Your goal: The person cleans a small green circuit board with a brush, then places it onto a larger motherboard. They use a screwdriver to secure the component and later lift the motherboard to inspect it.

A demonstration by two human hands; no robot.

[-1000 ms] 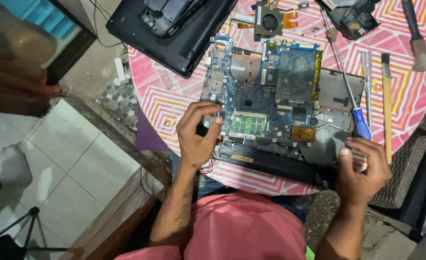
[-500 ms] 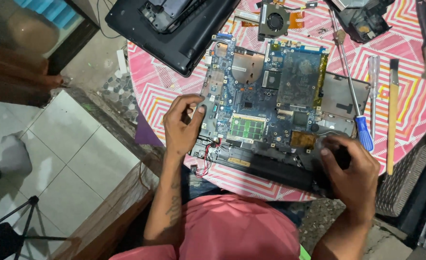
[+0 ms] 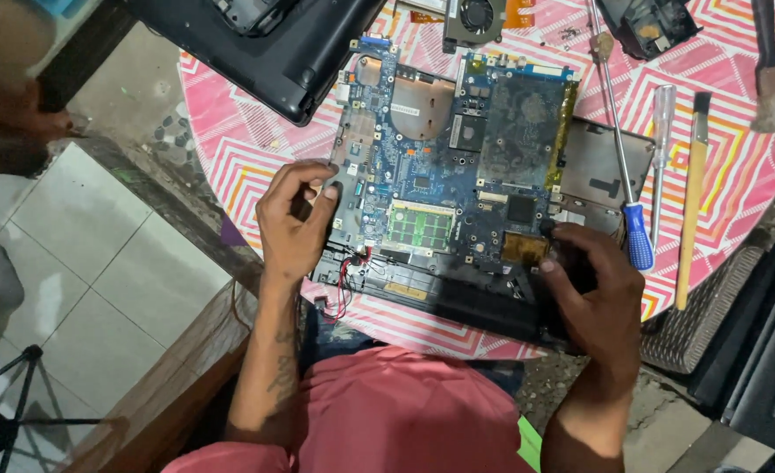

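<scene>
The board (image 3: pixel 457 175) sits bare in the laptop base (image 3: pixel 457 293) on the tabletop (image 3: pixel 247 158). Left hand (image 3: pixel 295 232) curls loosely round its left edge, right hand (image 3: pixel 593 293) is clamped on the base's front right corner. Looks light, thin, stiff but fragile, so I'd lift it by the edges, never by the chips or green RAM stick (image 3: pixel 420 226).

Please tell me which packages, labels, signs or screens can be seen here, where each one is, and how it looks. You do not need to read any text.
No package, sign or lit screen is in view.
Small sticker: on the copper-coloured plate at the upper left of the blue laptop motherboard, pale and rectangular; print too small to make out.
Green memory module: low on the board, between the left hand and right hand; any label on it is unclear.
</scene>
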